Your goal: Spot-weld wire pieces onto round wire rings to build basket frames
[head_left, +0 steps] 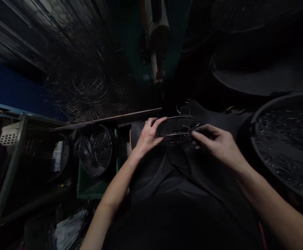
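Observation:
A round wire basket (178,133) of thin shiny metal is held just above my lap. My left hand (149,134) grips its left side, thumb on the lower ring and fingers on the upper one. At the right end of the basket, my right hand (216,139) is closed in a pinch on a thin curved wire (187,127). This wire lies close to the basket's rings; whether it touches them I cannot tell. Just beyond the basket, a small wire loop (185,110) sticks up. The dim light hides the basket's underside.
A dark green machine (155,59) with a downward rod stands ahead. Heaped wire rings (89,90) lie at upper left. On the left, a round tub (111,149) of wire rings sits over a green crate (89,189). A wide pan (258,156) of small metal pieces is at right.

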Action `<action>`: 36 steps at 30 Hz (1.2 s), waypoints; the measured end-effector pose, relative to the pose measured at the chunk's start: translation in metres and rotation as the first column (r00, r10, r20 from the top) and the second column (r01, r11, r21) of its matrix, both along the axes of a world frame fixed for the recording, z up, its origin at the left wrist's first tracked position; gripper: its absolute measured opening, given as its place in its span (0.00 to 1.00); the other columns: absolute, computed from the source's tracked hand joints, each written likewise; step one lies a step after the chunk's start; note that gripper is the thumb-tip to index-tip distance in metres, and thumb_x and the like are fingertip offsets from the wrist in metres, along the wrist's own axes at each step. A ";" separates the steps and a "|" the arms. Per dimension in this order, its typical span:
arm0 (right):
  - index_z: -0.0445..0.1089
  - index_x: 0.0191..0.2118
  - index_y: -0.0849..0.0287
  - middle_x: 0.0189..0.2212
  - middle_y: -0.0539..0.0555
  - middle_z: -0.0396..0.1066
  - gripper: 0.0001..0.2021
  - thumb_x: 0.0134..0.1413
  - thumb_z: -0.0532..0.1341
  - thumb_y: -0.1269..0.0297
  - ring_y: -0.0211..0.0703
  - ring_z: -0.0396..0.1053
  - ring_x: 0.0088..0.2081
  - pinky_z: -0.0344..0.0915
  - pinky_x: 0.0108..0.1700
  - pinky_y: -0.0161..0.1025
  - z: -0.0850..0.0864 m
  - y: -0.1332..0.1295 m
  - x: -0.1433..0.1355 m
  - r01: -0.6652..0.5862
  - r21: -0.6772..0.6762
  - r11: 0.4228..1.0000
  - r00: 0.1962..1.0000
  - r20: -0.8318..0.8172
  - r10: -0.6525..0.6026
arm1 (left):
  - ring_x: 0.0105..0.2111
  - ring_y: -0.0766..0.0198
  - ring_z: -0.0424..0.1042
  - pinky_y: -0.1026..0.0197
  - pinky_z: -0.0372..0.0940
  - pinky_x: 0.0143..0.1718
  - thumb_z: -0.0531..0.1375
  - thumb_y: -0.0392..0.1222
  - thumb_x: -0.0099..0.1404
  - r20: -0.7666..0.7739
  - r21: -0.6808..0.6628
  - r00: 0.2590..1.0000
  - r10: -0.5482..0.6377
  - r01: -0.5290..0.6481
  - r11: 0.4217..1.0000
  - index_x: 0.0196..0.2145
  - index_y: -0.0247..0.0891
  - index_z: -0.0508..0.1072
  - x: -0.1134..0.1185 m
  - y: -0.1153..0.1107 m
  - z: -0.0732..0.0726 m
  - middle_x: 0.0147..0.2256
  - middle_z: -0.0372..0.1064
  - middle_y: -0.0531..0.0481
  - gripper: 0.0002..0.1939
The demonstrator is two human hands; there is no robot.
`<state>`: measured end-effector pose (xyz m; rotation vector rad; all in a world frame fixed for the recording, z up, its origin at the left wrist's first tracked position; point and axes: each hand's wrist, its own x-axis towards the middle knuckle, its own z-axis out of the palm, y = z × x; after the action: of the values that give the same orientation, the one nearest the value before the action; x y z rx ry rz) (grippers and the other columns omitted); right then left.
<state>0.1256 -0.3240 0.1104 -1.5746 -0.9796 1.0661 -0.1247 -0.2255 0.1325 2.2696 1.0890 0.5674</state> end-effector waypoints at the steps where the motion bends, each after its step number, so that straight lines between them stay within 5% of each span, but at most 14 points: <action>1: 0.72 0.41 0.60 0.29 0.54 0.72 0.19 0.49 0.68 0.51 0.40 0.70 0.25 0.70 0.26 0.37 0.012 0.009 -0.016 -0.032 -0.035 0.999 0.999 -0.027 0.031 | 0.54 0.54 0.64 0.46 0.63 0.57 0.62 0.30 0.55 -0.014 0.005 1.000 0.018 -0.018 1.000 0.60 0.44 0.59 0.003 -0.001 0.001 0.52 0.58 0.45 0.36; 5: 0.70 0.34 0.60 0.23 0.51 0.70 0.17 0.47 0.69 0.51 0.38 0.69 0.22 0.66 0.22 0.32 0.040 0.039 -0.043 -0.039 -0.054 0.998 0.996 -0.088 0.034 | 0.56 0.51 0.61 0.40 0.57 0.60 0.61 0.27 0.55 -0.053 0.083 0.993 0.104 -0.099 0.992 0.60 0.44 0.57 0.011 0.000 0.009 0.53 0.56 0.43 0.36; 12: 0.69 0.31 0.59 0.24 0.50 0.71 0.14 0.47 0.67 0.54 0.39 0.69 0.23 0.67 0.24 0.34 0.027 0.080 -0.053 -0.066 0.005 0.998 0.997 -0.035 0.066 | 0.56 0.52 0.61 0.36 0.49 0.64 0.58 0.24 0.55 -0.081 0.213 0.985 0.152 -0.132 0.968 0.58 0.42 0.58 0.021 0.006 0.018 0.52 0.58 0.44 0.34; 23: 0.71 0.33 0.59 0.26 0.50 0.71 0.11 0.54 0.61 0.56 0.36 0.66 0.25 0.63 0.30 0.33 0.044 0.075 -0.073 -0.014 0.252 0.968 0.944 0.322 -0.071 | 0.57 0.53 0.61 0.36 0.49 0.64 0.57 0.26 0.56 -0.046 0.233 0.988 0.146 -0.131 0.964 0.59 0.42 0.56 0.026 0.019 0.010 0.52 0.58 0.44 0.34; 36: 0.72 0.36 0.57 0.32 0.53 0.74 0.12 0.58 0.59 0.53 0.43 0.71 0.33 0.68 0.37 0.38 0.030 0.088 -0.065 -0.038 0.351 0.936 0.929 0.358 -0.096 | 0.55 0.55 0.64 0.33 0.48 0.64 0.54 0.24 0.56 0.029 0.331 0.989 0.147 -0.148 0.932 0.58 0.45 0.55 0.031 0.032 0.002 0.51 0.60 0.45 0.34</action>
<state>0.0608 -0.2365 0.1403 -1.5062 -1.3159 0.5340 -0.0940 -0.1939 0.1349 2.4809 1.2482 0.8748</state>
